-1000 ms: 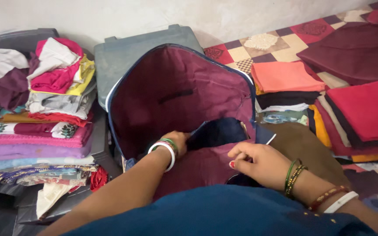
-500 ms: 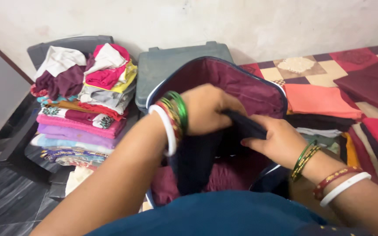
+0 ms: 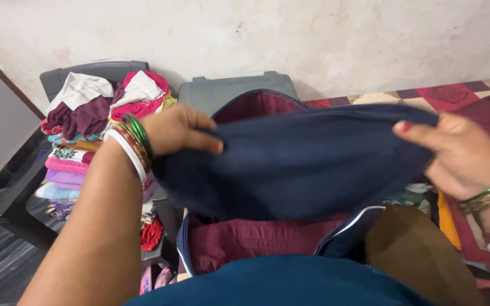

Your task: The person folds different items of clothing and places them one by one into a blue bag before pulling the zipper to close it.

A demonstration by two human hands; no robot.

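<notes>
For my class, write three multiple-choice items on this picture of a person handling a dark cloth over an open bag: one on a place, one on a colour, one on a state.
1. Where is the stack of folded clothes?
A. On the dark chair, to the left of the bag
B. Inside the bag
C. On the person's lap

2. What colour is the lining of the open bag?
A. Yellow
B. Maroon
C. White

3. How is the navy cloth held?
A. Folded flat inside the bag
B. Hanging from one hand only
C. Spread out between both hands above the bag

Answers:
1. A, since the pile rests on the chair by the wall.
2. B, since maroon fabric shows inside the blue-edged opening.
3. C, since the left hand grips one end and the right hand the other, with the cloth stretched between them.
</notes>
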